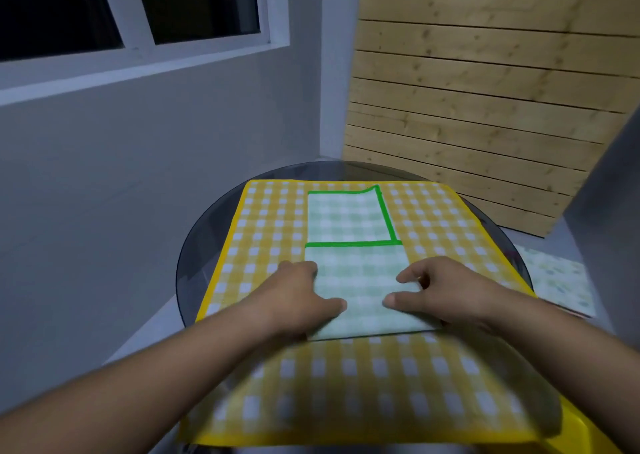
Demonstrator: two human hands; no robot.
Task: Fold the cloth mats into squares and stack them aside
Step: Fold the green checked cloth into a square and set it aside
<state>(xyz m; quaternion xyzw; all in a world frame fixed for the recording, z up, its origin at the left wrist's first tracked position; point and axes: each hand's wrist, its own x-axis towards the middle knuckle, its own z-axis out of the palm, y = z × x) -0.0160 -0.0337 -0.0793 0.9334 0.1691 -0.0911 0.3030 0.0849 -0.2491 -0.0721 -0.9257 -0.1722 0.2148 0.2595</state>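
Hands press green mat

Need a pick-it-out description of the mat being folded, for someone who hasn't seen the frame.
On the round glass table lies a large yellow checked mat. On its middle lies the smaller green checked mat, partly folded, with the left hand and right hand pressing its near end. Its pale green checks and bright green border set it apart.

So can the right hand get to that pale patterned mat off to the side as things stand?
Probably yes: the right hand rests on the green mat, and nothing stands between it and the pale patterned mat further right.
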